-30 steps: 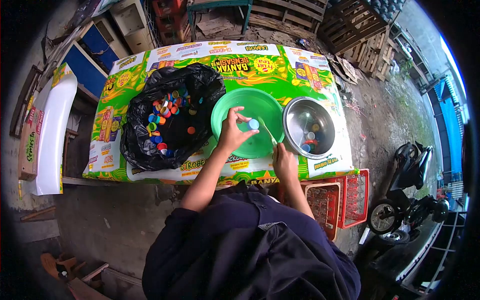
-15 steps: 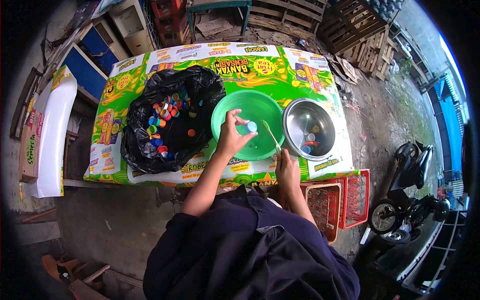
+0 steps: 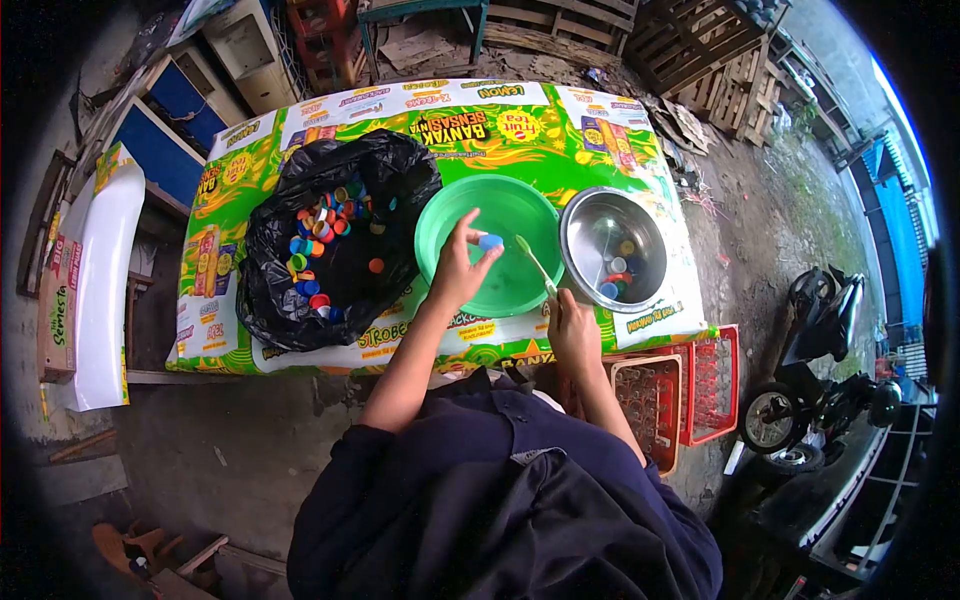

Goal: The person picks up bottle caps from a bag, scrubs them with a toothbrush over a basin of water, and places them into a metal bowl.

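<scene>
The table [image 3: 560, 150] is bright green and white. On it sit a black bag [image 3: 400, 165], a green tub [image 3: 490, 195] and a shiny bowl [image 3: 600, 220].

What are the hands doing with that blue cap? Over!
Left hand: pinching blue cap over green basin. Right hand: gripping toothbrush, bristles apart from cap. Nothing visible between them.
</scene>
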A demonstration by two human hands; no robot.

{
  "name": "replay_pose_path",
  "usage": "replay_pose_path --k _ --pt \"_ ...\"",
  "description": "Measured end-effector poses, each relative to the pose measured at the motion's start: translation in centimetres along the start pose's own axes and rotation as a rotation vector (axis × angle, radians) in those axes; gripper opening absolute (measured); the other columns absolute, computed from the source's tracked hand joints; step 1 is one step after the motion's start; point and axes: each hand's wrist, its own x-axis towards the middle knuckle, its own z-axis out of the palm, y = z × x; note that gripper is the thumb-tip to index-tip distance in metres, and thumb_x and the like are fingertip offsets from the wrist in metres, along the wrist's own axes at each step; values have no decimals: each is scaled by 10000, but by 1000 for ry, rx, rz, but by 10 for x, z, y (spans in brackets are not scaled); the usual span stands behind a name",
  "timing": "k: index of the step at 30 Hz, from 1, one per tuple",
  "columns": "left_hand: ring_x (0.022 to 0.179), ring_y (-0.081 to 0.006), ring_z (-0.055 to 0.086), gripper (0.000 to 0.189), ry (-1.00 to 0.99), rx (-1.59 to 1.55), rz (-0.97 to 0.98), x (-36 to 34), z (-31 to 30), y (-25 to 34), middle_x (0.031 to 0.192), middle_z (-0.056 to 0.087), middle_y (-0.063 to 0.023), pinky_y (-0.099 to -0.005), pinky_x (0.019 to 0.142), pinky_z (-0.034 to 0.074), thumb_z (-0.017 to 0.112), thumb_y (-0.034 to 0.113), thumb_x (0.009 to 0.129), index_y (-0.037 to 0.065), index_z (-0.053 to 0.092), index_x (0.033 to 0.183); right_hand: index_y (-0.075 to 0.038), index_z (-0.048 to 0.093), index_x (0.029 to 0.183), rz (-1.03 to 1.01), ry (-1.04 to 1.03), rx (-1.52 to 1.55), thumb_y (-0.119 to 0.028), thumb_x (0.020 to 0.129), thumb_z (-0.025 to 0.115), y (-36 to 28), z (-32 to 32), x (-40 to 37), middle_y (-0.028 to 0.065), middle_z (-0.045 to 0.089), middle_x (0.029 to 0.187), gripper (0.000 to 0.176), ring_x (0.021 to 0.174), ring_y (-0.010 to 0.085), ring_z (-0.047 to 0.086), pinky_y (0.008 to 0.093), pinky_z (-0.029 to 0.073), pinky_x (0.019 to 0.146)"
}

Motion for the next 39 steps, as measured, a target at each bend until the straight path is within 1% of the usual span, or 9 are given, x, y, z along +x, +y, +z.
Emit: replay_pose_path --k 3,10,13,16,26,30,33,36,39 --pt "927 -232 578 258 -64 72 9 8 13 -24 962 592 -130 -326 806 459 586 121 826 13 565 1060 -54 474 852 -8 -33 18 -235 891 446 -1 10 -1 231 557 607 187 573 427 555 517 428 492" --pt "993 -175 576 256 -247 -784 -468 6 18 -22 1056 573 -73 -267 814 464 484 190 914 47 520 1124 -53 504 858 1 24 105 -213 879 474 -5 7 5 228 555 604 164 577 426 554 509 426 490" --pt "920 -139 572 252 -209 -998 -456 2 21 -20 980 575 -34 -246 744 451 460 272 927 78 540 1065 -51 504 872 -56 36 119 -190 874 485 -8 9 3 223 559 617 141 578 422 554 506 419 486" --pt "809 -81 527 331 -122 -723 -418 0 26 -32 930 554 -7 -211 637 421 400 356 940 67 533 1033 -58 503 891 -31 42 155 -181 866 499 -6 12 5 214 571 657 125 599 412 561 492 420 498" --pt "633 -82 445 427 25 -1036 -580 -6 32 -28 738 523 -16 -214 559 382 347 445 934 67 541 892 -68 503 912 -146 16 160 -178 862 507 -13 26 1 221 552 620 121 557 405 551 482 411 467" --pt "691 -100 430 392 -68 -1000 -559 -8 28 -36 790 493 -16 -245 615 363 329 404 949 62 520 941 -71 506 913 -41 91 166 -194 859 519 -9 21 17 215 562 626 135 556 391 568 474 423 471" --pt "698 -98 437 394 -122 -919 -500 -7 21 -40 789 494 -7 -244 623 364 328 404 950 61 523 954 -50 499 916 -172 21 87 -182 876 494 -17 21 4 204 560 608 139 558 377 576 456 421 472" --pt "716 -95 449 381 -151 -944 -522 -12 26 -41 806 509 -4 -246 629 367 338 400 948 70 528 967 -39 497 905 -39 75 188 -188 881 485 -6 15 28 198 555 579 151 557 384 571 455 415 467" --pt "737 -92 463 354 -208 -996 -567 -15 32 -33 835 528 1 -249 634 372 352 393 945 89 531 983 -8 519 1003 -30 29 379 -219 836 579 -22 5 43 159 532 526 276 453 274 550 386 390 428"
